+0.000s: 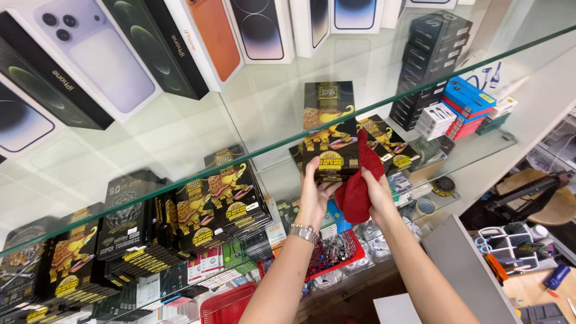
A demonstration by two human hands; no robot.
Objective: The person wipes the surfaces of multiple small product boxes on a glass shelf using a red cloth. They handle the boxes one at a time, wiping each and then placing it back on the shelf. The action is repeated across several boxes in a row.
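While left hand (pixel 316 195) grips black box (pixel 329 157), right hand (pixel 377 191) beside, seemingly pressing red cloth (pixel 359 183)

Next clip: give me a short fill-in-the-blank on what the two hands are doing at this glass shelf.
1. The left hand grips a black box with a golden ____ printed on it.
2. The right hand presses a ____ cloth against that box.
3. A metal ____ sits on the left wrist.

Missing words: elephant; red; watch
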